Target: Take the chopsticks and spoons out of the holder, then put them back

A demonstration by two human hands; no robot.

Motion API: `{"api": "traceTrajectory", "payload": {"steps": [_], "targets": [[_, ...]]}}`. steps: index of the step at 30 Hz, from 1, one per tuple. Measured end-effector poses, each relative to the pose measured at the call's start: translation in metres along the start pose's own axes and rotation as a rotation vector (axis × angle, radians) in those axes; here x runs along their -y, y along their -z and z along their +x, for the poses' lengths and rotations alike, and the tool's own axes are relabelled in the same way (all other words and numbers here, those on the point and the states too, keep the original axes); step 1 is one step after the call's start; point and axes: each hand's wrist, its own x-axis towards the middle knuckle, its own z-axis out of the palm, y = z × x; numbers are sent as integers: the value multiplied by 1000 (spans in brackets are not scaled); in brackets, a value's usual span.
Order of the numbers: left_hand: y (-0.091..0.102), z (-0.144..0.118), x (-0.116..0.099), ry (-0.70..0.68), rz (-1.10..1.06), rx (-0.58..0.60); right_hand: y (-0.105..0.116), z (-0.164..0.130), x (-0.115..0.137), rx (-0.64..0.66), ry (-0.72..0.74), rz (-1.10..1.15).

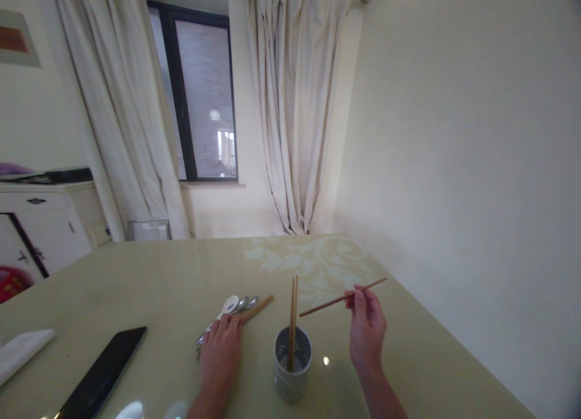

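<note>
Pinched between thumb and fingertips, the right hand (367, 328) keeps a narrow grip on a single wooden chopstick (342, 297), raised above the pale green bench (149, 273) just right of the metal holder (293, 363). Its long axis runs nearly level, the far tip pointing up and right toward the wall, the near tip toward the holder. Two chopsticks (293, 322) stand upright in the holder. The left hand (221, 353) lies flat, palm down, on a cluster of spoons (236, 306) and loose chopsticks (258, 308), gripping nothing. By appearance, utensils are being sorted into the holder one at a time; placing this stick would call for tilting it upright and lowering its tip into the mouth. A dark phone (105, 370) lies left.
</note>
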Motion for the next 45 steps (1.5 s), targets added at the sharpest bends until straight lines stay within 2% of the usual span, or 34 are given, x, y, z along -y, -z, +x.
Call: {"api": "traceTrajectory", "payload": {"steps": [2,4,6,9,12,15,19,22,26,29,33,37,39,42,45], "targets": [[5,-1,1,29,45,58,4,6,5,-38,-24,84],[8,0,-1,40,50,97,3,3,9,5,-73,126],[11,2,-3,50,50,133,-2,-6,13,109,-98,108],[14,4,-4,41,44,182,-12,-21,16,340,-117,23],[15,4,-3,21,34,185,-19,-30,12,548,-184,-39],[15,2,-2,23,33,175,-22,-33,4,625,-237,-59],[14,0,-4,32,51,159,-23,-39,-7,667,-275,-97],[12,-2,-10,-24,0,174,-24,-46,-10,695,-323,-103],[6,-5,-19,-79,-89,203,-25,-50,-9,634,-330,-63],[-3,-6,-19,-93,-143,169,-26,-51,-8,580,-311,-62],[-10,-6,-17,-114,-242,127,-27,-52,-7,622,-306,-105],[-6,-6,-24,-69,-354,161,-27,-53,-10,590,-319,-142],[-3,-7,-28,-47,-398,174,-26,-54,-13,619,-317,-146],[-1,-9,-34,-86,-514,96,-26,-55,-17,653,-317,-149],[0,-12,-39,-145,-689,6,-27,-57,-24,611,-345,-162]]}}
